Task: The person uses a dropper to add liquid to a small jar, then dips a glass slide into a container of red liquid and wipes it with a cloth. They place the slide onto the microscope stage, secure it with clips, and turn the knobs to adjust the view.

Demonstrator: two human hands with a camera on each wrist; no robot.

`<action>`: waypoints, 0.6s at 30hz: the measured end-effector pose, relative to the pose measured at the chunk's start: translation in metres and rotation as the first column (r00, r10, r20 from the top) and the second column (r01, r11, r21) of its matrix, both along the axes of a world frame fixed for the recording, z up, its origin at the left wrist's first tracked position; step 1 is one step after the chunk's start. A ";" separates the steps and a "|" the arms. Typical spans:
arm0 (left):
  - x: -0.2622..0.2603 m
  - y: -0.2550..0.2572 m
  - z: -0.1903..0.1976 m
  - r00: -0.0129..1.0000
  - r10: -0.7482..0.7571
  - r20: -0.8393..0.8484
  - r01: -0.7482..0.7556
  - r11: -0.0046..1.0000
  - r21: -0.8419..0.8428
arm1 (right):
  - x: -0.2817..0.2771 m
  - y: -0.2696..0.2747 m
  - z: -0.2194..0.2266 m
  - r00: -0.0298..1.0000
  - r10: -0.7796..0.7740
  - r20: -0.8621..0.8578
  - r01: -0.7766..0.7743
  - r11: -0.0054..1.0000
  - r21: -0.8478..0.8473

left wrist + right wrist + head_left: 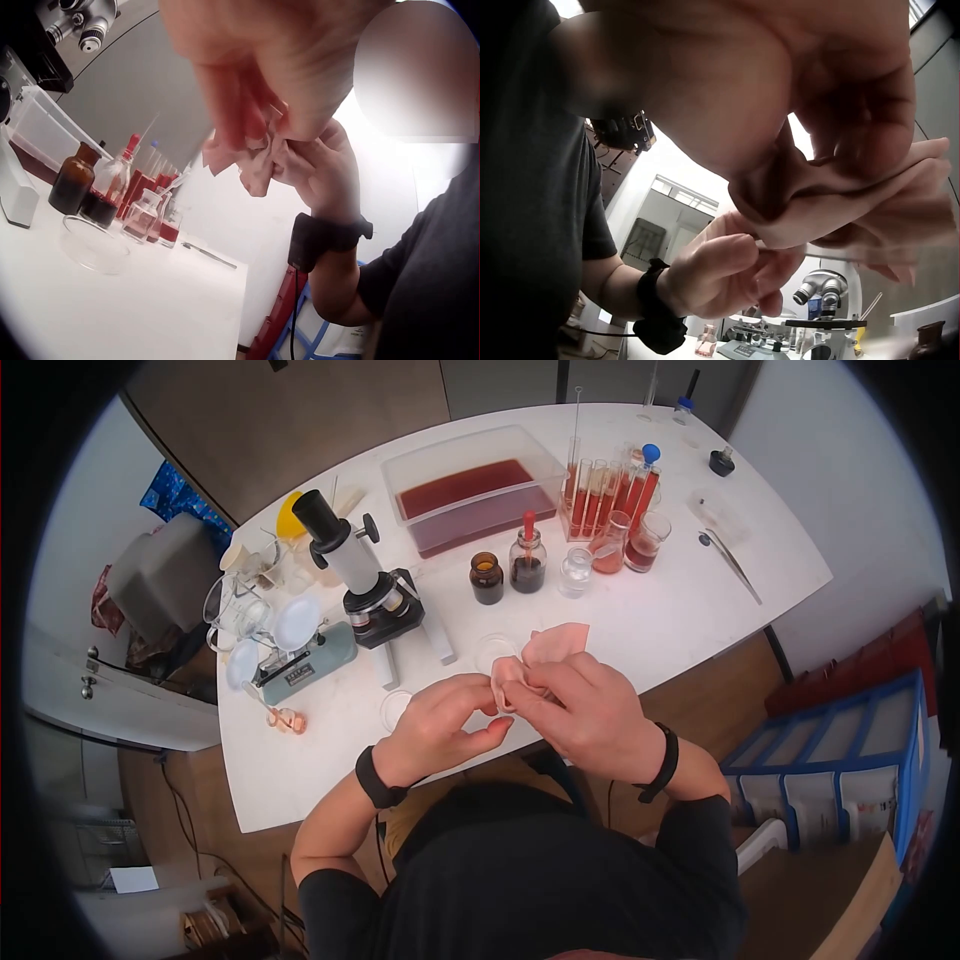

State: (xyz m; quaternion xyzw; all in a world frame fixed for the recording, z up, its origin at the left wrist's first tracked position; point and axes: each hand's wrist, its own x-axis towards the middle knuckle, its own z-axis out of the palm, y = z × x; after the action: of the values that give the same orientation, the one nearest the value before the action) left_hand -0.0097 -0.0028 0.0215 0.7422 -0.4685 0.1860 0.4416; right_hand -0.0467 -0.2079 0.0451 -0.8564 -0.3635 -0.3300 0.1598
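Both hands meet over the table's front edge around a crumpled pink cloth (557, 644). My right hand (600, 725) grips the cloth, with thumb and fingers bunching its folds; a loose corner sticks out beyond them. On the other side, my left hand (440, 725) pinches a thin clear piece, which looks like glass, between thumb and fingertips. In the right wrist view the cloth (817, 214) drapes over most of that piece, and the left hand (720, 270) is at its near end. The left wrist view shows the cloth (259, 172) between the hands.
Beyond the hands stand a microscope (350, 560), a brown bottle (487, 580), a dropper bottle (528, 565) and a tub of red liquid (475, 525). Test tubes (600, 500) stand right of the tub, tweezers (733, 568) farther right. A balance (310, 665) is left; a glass dish (397, 710) lies near the left hand.
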 end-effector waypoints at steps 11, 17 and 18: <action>0.000 0.025 -0.002 0.997 0.025 -0.075 -0.027 0.999 -0.033 | 0.019 -0.034 -0.025 0.963 -0.267 -0.043 0.260 0.957 -0.125; -0.001 0.043 -0.015 0.961 -0.063 -0.270 0.032 0.992 -0.119 | 0.016 -0.062 -0.015 0.925 -0.343 -0.161 0.355 0.934 0.050; -0.002 0.046 -0.016 0.951 -0.064 -0.302 0.026 0.991 -0.129 | 0.015 -0.068 -0.014 0.915 -0.349 -0.200 0.371 0.925 0.081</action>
State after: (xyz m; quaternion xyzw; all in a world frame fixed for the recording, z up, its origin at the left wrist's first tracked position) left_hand -0.0119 0.0433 0.0054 0.7224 -0.3991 0.0875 0.5579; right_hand -0.0319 -0.2760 0.0311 -0.9244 -0.1633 -0.2950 0.1785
